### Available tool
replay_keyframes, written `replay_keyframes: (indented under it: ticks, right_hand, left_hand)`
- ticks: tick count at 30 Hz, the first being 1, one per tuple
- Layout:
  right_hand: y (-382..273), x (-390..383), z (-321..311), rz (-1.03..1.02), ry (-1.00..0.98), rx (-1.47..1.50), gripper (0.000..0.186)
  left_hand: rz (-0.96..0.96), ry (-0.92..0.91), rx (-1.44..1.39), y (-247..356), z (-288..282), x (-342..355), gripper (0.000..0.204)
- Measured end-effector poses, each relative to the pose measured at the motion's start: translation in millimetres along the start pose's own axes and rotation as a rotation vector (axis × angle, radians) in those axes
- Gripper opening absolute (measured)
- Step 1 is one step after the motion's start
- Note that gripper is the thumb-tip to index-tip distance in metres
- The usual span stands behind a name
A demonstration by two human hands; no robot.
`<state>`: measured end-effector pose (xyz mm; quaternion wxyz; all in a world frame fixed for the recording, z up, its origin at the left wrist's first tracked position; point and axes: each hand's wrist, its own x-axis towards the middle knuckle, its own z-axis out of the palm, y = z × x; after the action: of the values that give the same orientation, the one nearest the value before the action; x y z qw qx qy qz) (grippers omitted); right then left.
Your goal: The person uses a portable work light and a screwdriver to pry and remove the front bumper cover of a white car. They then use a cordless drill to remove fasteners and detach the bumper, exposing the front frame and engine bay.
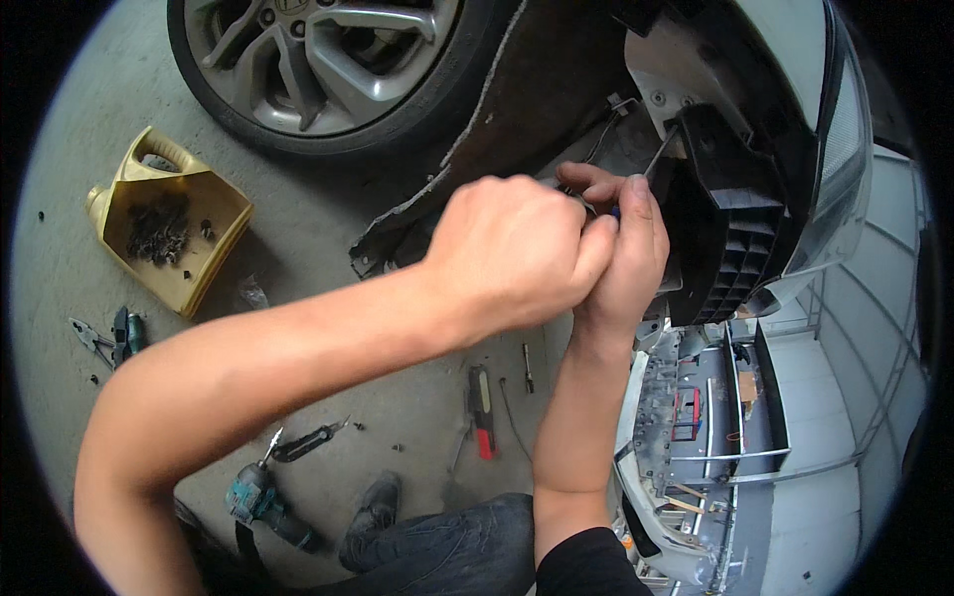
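Note:
My left hand (512,248) is closed in a fist, reaching across in front of my right hand (636,263). Between them is a screwdriver with a thin metal shaft (660,151); its handle is mostly hidden in my fingers, with a speck of blue showing. The fingers of my right hand are curled around it where the shaft comes out. Up and to the right, the shaft's far end meets a black plastic bracket (730,184) at the front corner of a car. Exactly where the tip sits is too small to tell.
A car wheel (373,50) is at the top, beside a hanging dark liner (537,89). On the concrete floor are a cut-open yellow jug (224,214) with small fasteners, pliers (91,340), a teal cordless drill (260,497), a folding knife (308,443) and a red-tipped tool (483,412).

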<state>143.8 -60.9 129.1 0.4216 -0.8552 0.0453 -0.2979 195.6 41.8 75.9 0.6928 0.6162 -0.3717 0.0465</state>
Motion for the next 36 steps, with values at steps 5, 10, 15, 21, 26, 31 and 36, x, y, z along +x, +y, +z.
replay_keyframes:
  ticks: [5,10,15,21,26,31,36]
  right_hand:
    - [2,-10,9,0.061,0.146,0.133,0.041]
    - [3,-9,6,0.073,0.191,0.152,0.040]
    - [13,2,16,-0.157,0.275,-0.136,0.037]
    - [-7,-2,8,0.098,0.158,0.243,0.032]
    - [-11,6,-1,0.145,0.129,0.227,0.033]
    - [5,22,-2,-0.315,0.262,-0.489,0.036]
    - [-15,24,-5,0.249,-0.013,0.438,0.035]
  left_hand:
    - [0.307,0.170,0.025,15,-43,41,0.035]
    - [0.224,-0.109,0.055,48,-75,53,0.037]
    - [0.422,-0.098,0.277,13,-48,87,0.041]
    - [0.331,-0.006,0.176,24,-38,88,0.033]
    - [0.292,-0.002,0.123,36,-45,82,0.033]
    - [0.235,0.024,0.080,34,-38,86,0.033]
    - [0.216,0.012,0.094,46,-43,80,0.033]
